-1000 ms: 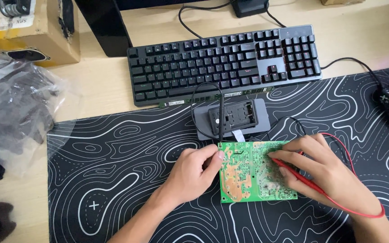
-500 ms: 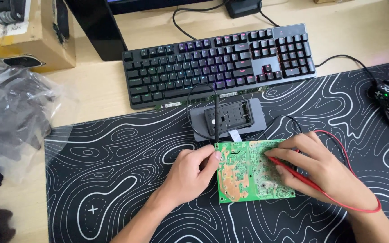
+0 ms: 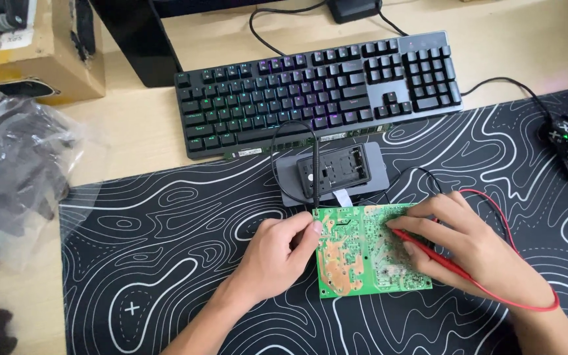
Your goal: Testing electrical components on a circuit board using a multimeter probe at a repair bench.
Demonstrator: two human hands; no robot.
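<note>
Both hands work a thin, stiff, fragile green circuit board (image 3: 369, 253): left hand (image 3: 277, 253) pinching a black probe (image 3: 315, 197), right hand (image 3: 474, 250) gripping a red probe (image 3: 428, 253); best handled by its edges.

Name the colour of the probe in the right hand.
Red probe, with a matching red lead; head view.

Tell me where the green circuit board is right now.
In the head view the green circuit board lies on the black patterned desk mat, centre-right, between the left hand and right hand, just below the grey meter.
</note>
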